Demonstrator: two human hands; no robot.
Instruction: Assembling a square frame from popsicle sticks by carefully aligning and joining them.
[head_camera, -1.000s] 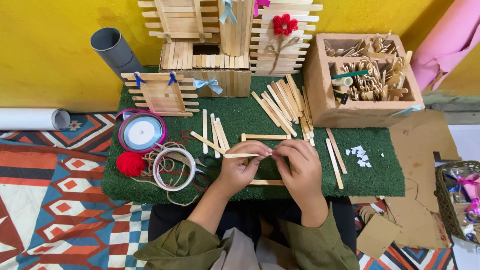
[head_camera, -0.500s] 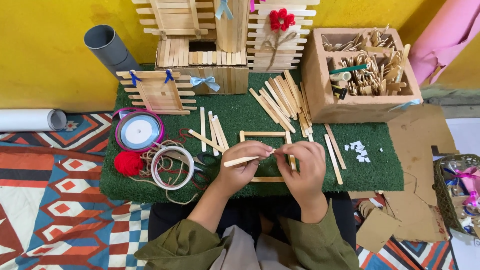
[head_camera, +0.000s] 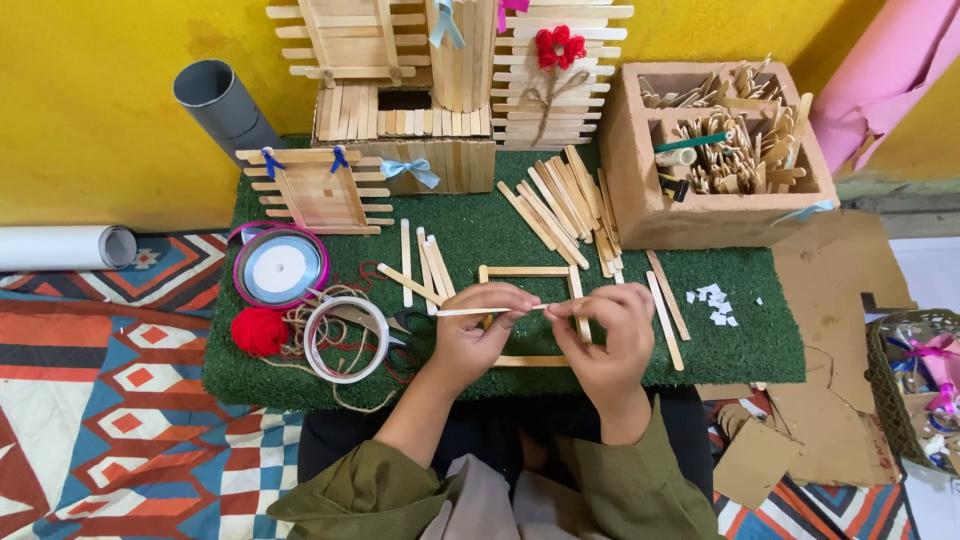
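**Thin stick held over an unfinished frame**

The stick (head_camera: 490, 311) could snap or slip if the pinch tightens unevenly; falling, it might knock the square frame (head_camera: 530, 315) beneath askew. The left hand (head_camera: 480, 335) and right hand (head_camera: 605, 330) sit close together near the front edge of the green mat (head_camera: 740, 350), each pinching one end of the stick; the right fingertips' grip is partly hidden, seemingly closed.

I see no packages, labels, signs or screens anywhere here, only loose craft supplies around the green mat.
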